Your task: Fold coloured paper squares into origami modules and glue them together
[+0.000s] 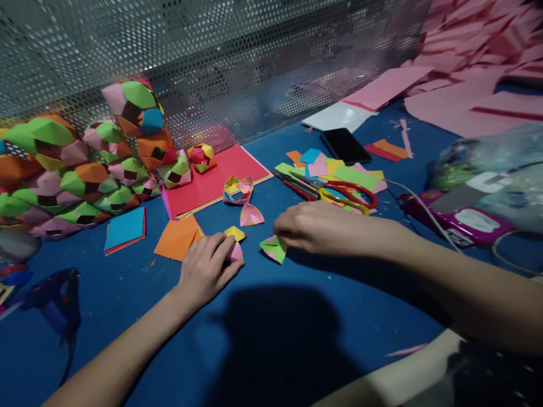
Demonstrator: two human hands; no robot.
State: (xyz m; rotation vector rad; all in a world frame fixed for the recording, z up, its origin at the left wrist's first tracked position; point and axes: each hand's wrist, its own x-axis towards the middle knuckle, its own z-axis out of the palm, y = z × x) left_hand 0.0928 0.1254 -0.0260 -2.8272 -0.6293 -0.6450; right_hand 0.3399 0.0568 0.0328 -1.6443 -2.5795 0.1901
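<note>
My left hand rests on the blue table, its thumb and index finger closed around a pink folded paper piece. A yellow folded piece lies just beyond those fingers, and orange paper is partly under the hand. To the right, my right hand pinches a green folded paper piece with pink at its edges; its fingertips are partly hidden. Between and beyond both hands sit a loose pink folded piece and a ring of joined multicoloured folded paper.
Joined paper balls are piled at the left by a perforated metal panel. Scissors lie on paper scraps near a phone. A glue gun is at left, a purple device at right, and red sheets lie behind.
</note>
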